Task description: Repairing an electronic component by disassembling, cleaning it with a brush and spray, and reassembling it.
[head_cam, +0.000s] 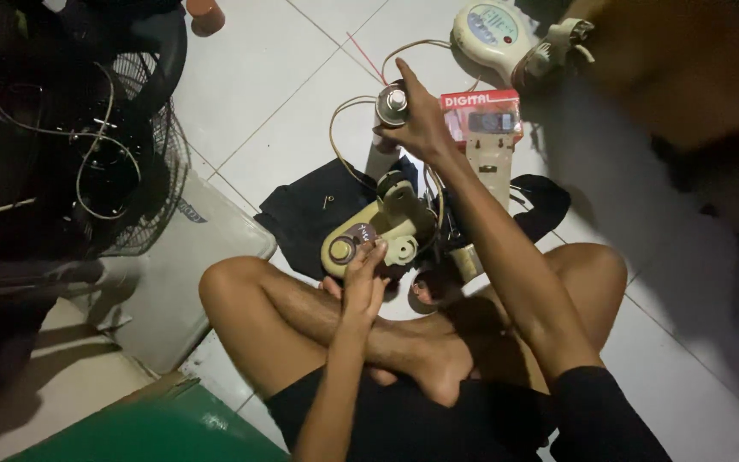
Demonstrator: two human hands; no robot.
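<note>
I sit cross-legged on a white tiled floor. My left hand (363, 278) is closed around a small dark cylindrical part (348, 245) at the end of a cream fan motor housing (395, 218) that lies on a black cloth (310, 210). My right hand (421, 120) reaches forward and grips a spray can (391, 107) near its top, with the forefinger raised over the nozzle. Thin wires (344, 141) loop from the housing past the can.
A dark wire fan guard (130, 162) and other black parts lie at the left. A red box (481, 107) with a cream meter, and a round cream device (493, 30), sit beyond the can. A green surface (147, 428) is at the bottom left.
</note>
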